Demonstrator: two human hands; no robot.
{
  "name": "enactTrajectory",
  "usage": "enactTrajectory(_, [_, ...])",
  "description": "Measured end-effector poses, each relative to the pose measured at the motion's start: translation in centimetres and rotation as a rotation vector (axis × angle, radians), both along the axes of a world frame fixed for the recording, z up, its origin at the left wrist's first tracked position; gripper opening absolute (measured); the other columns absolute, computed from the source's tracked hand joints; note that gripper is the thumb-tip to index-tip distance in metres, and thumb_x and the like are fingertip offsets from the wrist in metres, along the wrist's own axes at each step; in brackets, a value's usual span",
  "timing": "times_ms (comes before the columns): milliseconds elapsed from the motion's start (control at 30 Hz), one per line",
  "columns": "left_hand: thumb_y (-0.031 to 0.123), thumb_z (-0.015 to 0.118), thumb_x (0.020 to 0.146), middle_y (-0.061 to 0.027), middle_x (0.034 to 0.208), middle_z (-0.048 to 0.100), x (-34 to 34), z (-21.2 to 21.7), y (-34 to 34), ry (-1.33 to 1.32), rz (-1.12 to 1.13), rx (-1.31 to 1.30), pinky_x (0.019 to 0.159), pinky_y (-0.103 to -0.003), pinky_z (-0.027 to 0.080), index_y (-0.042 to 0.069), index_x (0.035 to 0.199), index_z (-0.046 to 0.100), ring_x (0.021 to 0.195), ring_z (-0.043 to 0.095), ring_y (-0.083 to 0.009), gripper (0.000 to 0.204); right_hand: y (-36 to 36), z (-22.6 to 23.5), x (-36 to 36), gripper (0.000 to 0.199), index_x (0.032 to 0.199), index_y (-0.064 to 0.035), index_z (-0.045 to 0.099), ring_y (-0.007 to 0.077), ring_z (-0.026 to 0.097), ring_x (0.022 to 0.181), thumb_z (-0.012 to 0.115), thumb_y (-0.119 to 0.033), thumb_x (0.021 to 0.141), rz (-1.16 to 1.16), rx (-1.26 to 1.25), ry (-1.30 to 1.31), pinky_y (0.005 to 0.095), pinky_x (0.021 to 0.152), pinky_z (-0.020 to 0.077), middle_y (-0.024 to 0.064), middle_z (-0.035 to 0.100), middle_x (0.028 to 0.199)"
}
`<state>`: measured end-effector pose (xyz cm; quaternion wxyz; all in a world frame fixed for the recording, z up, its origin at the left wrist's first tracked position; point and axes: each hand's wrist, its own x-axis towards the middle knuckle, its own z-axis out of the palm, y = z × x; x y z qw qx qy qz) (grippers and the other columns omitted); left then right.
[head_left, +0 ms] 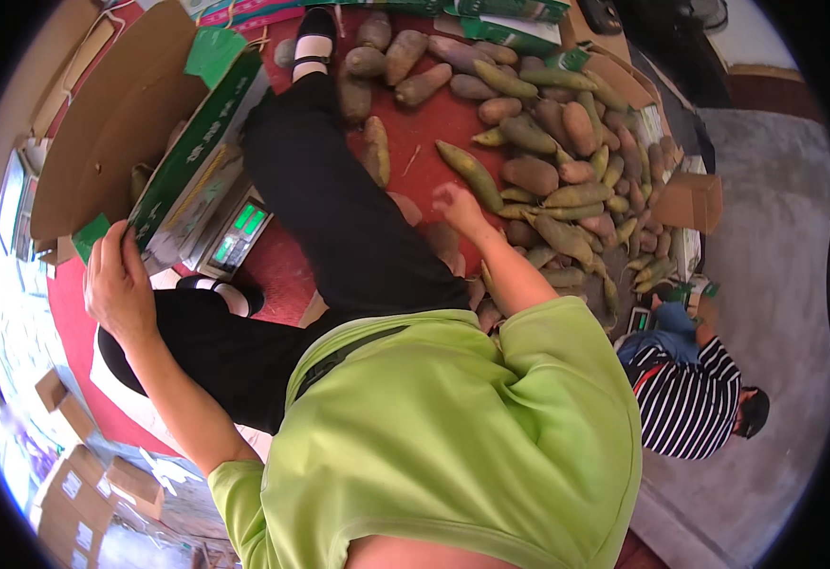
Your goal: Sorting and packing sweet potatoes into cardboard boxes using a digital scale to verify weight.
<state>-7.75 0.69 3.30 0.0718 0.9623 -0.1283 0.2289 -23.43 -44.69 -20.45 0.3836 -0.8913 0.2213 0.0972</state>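
Note:
My left hand grips the lower edge of an open green-and-brown cardboard box, fingers bent over its rim. A few root vegetables show dimly inside the box, mostly hidden by its wall. It rests by a digital scale with a lit green display. My right hand hovers over the red floor, its fingers loosely bent and apart, slightly blurred, with nothing seen in them. Just beside it lies a long green root vegetable, like a radish, at the edge of a heap of green and reddish-brown ones.
My legs in black trousers stretch between box and heap. More reddish-brown roots lie near my far foot. Another open carton stands right of the heap. A person in a striped shirt crouches at right. Brown boxes stand at lower left.

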Motion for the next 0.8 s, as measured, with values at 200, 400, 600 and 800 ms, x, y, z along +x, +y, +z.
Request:
enactTrajectory(200, [0.021,0.058,0.091,-0.0038,0.087,0.067,-0.1,-0.1,0.7,-0.011,-0.016,-0.018,0.070,-0.035,0.048,0.011,0.096,0.067,0.078,0.063,-0.0236,0.015,-3.6,-3.7,-10.6,0.023,0.095,-0.0038,0.065,0.0232,0.065,0.086,0.069,-0.012,0.074,-0.213,-0.066,0.314,0.0344,0.077,0.0503,0.0146,0.067,0.088])
enactTrajectory(400, [0.025,0.057,0.093,-0.0058,0.084,0.068,0.0,-0.6,1.5,-0.101,0.012,-0.081,0.065,-0.033,0.049,0.009,0.094,0.069,0.074,0.064,-0.0232,0.020,-8.1,-4.0,-14.5,0.021,0.091,-0.0044,0.064,0.0235,0.066,0.080,0.069,-0.014,0.073,-0.400,-0.123,0.394,0.0343,0.074,0.0510,0.0126,0.067,0.082])
enactTrajectory(600, [0.022,0.055,0.094,-0.0058,0.085,0.068,0.1,-0.6,2.1,-0.166,0.000,-0.061,0.070,-0.033,0.049,0.007,0.093,0.068,0.076,0.064,-0.0216,0.020,-11.1,-4.5,-18.4,0.030,0.094,-0.0051,0.062,0.0286,0.064,0.085,0.074,-0.018,0.070,-0.358,-0.222,0.484,0.0356,0.078,0.0497,0.0131,0.066,0.090])
enactTrajectory(800, [0.021,0.054,0.094,-0.0053,0.083,0.067,0.4,-0.9,2.0,-0.175,0.016,-0.085,0.072,-0.032,0.048,0.008,0.092,0.068,0.077,0.063,-0.0220,0.019,-9.0,-4.9,-21.2,0.044,0.104,-0.0076,0.061,0.0321,0.062,0.094,0.078,-0.021,0.066,-0.180,-0.392,0.559,0.0384,0.083,0.0498,0.0154,0.064,0.098])
